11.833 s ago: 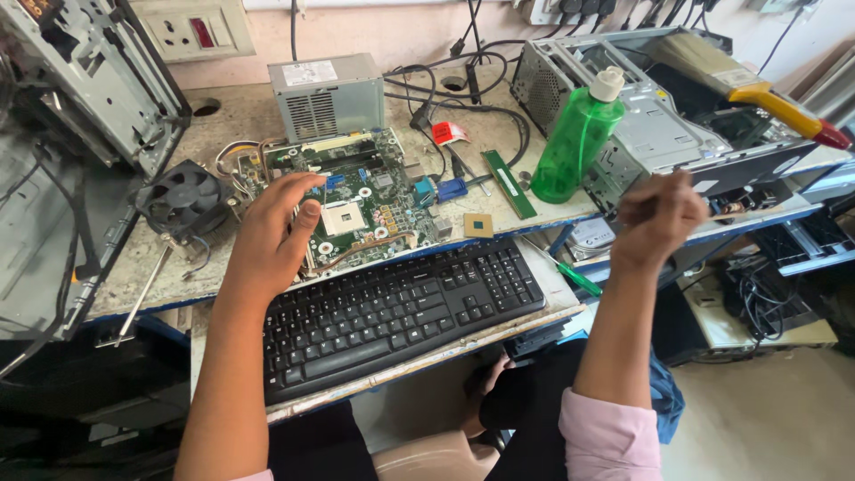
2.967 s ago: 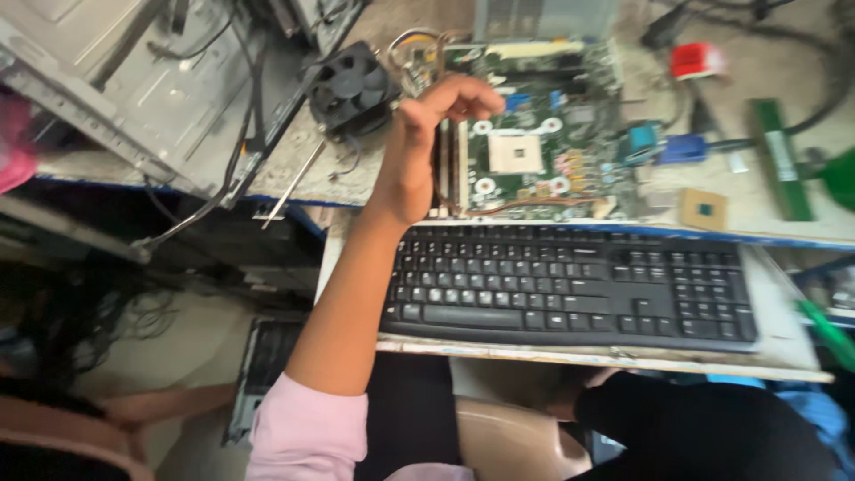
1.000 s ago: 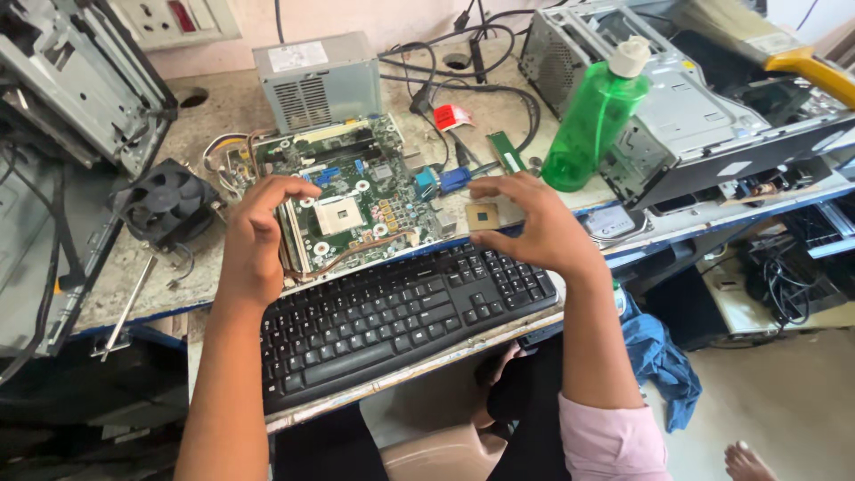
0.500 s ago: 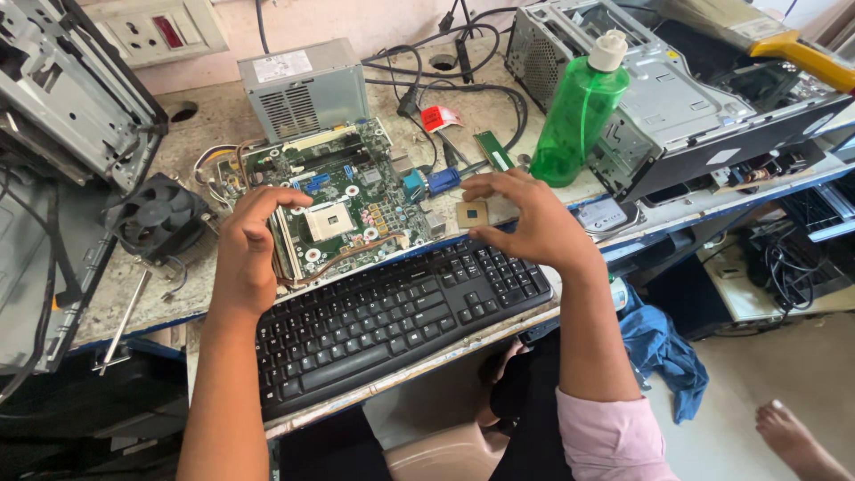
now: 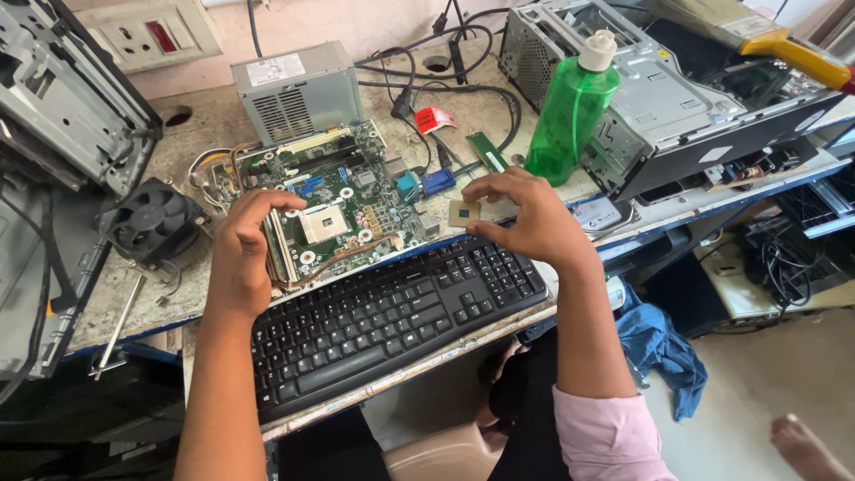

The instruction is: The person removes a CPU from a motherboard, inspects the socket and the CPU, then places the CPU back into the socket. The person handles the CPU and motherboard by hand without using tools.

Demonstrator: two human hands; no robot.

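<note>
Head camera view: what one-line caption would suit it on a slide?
Right hand holds a small square processor chip beside a green motherboard steadied by the left hand, above a black keyboard.

One green printed circuit motherboard (image 5: 334, 209), one black plastic keyboard (image 5: 392, 316), one small square gold-topped processor chip (image 5: 463, 213), one translucent green plastic bottle with a white cap (image 5: 570, 111), one grey metal power supply box (image 5: 298, 89), one black round cooling fan (image 5: 151, 223), one narrow green memory stick (image 5: 485, 151), two open grey metal computer cases (image 5: 677, 89) (image 5: 62, 98), two hands (image 5: 240, 258) (image 5: 530, 218).
</note>
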